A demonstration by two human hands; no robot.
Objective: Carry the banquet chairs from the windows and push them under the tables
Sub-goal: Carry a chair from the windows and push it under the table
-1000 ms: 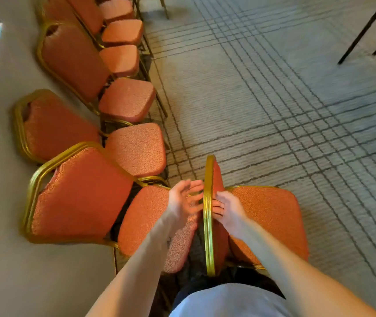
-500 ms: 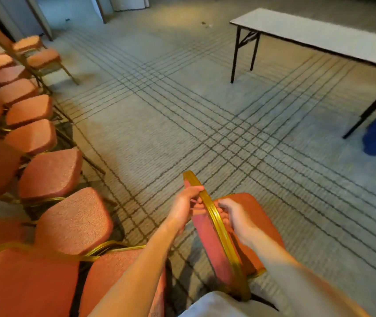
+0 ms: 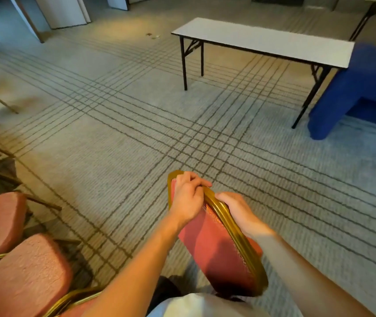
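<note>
- The person holds one banquet chair (image 3: 214, 255) by the top of its backrest, right in front of their body, out on the lined carpet (image 3: 113, 156). It is well apart from the table (image 3: 262, 38).
- The left hand (image 3: 187, 200) is clamped on the far end of the gold top rail (image 3: 237, 234), its fingers (image 3: 199, 181) curled over the rail from the red-padded side.
- The right hand (image 3: 239, 210) is wrapped round the same rail from the other side, just behind the left, with a short stretch of rail between them. Neither hand has any slack in it.
- The rail's long axis runs from about 11 o'clock at its far end to 5 o'clock at the end near the person's waist, so the backrest sits edge-on to the person.
- The seat and legs are hidden under the backrest and arms. I cannot tell whether the feet are off the carpet.
- From the hands, the table lies at roughly 1 o'clock. Its long side runs from 12 toward 2 o'clock, and its near legs stand on open floor.
- My read is that the carry must head to 1 o'clock, with the left hand leading along the rail. The chair would then be turned so the seat faces under the long edge.
- The waiting row of chairs (image 3: 22, 273) sits at 8 to 9 o'clock.
- A blue-draped block (image 3: 365, 88) crowds the table's right end at 2 o'clock, so the left half looks like the easier gap.
</note>
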